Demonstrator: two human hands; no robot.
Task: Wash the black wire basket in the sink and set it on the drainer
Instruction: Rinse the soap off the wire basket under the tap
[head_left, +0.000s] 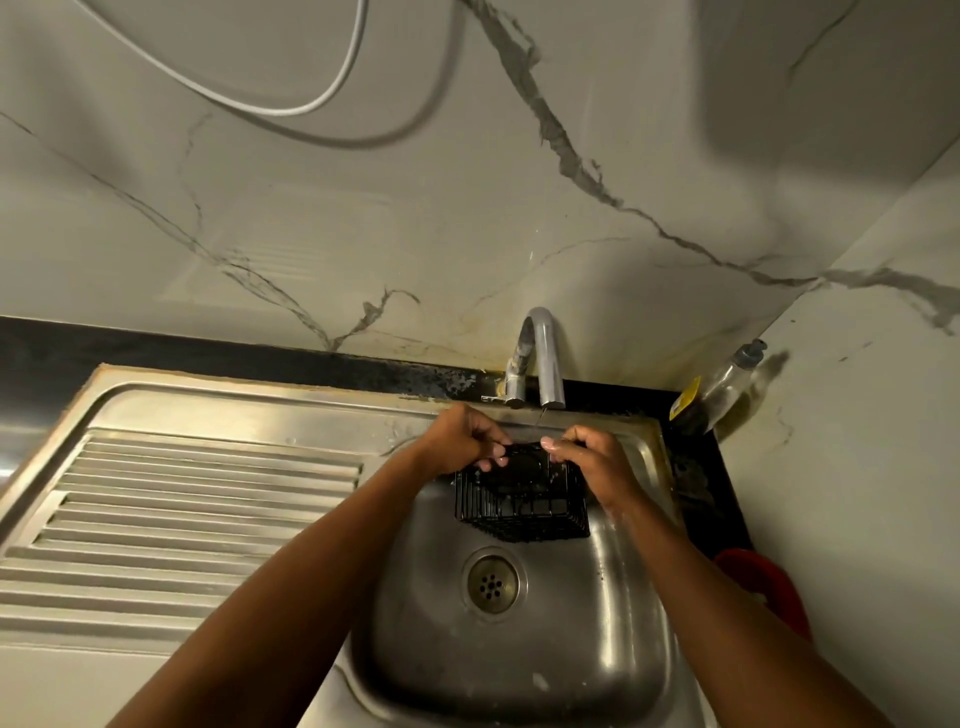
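Note:
The black wire basket hangs over the far part of the steel sink bowl, just below the chrome tap. My left hand grips its top rim on the left with curled fingers. On the right side of the rim my right hand does the same. A thin trickle of water falls from the spout between the hands. The ribbed drainer lies to the left of the bowl with nothing on it.
The drain strainer sits in the bowl's floor below the basket. A clear soap bottle leans in the back right corner on the black counter. A red object shows at the right behind my forearm. A marble wall rises behind the sink.

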